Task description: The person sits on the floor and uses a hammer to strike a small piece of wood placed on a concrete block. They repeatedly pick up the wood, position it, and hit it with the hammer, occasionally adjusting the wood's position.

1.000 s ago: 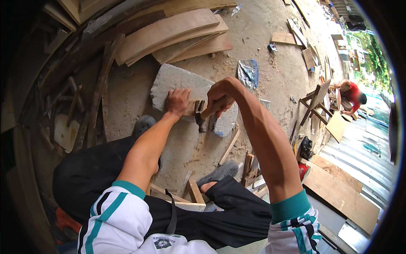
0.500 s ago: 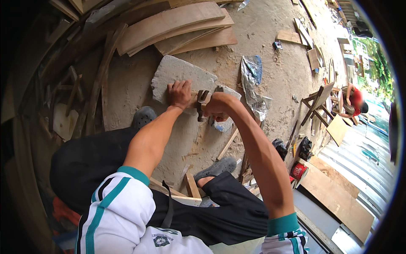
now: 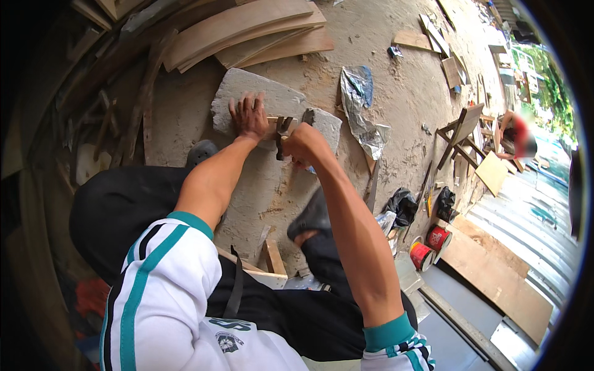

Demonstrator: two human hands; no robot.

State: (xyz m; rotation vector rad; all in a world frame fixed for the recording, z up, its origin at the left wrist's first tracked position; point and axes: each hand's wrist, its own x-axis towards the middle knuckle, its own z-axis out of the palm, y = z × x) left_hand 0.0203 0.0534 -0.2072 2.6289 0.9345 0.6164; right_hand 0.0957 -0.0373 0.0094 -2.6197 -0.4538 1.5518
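A large grey concrete block (image 3: 257, 85) lies on the ground in front of me. My left hand (image 3: 249, 117) rests over it with fingers spread, its heel beside a short piece of light wood (image 3: 272, 128). In my right hand (image 3: 303, 145) is a claw hammer (image 3: 282, 137), gripped close to its head; my fist hides most of the handle. The hammer head stands against or just above the wood's right end; I cannot tell whether they touch. A smaller grey block (image 3: 326, 128) sits just right of my right hand.
Curved boards (image 3: 241, 28) are stacked at the far left. Crumpled silver sheeting (image 3: 365, 123) lies to the right. Red cans (image 3: 422, 255) and a black plastic bag (image 3: 402, 206) are nearer. Another person in red (image 3: 523, 139) is by a wooden stool (image 3: 461, 136).
My left fingers have spread and lifted somewhat. My right foot has shifted inward, blurred by motion. The whole view has moved slightly. The hammer stays in my right hand.
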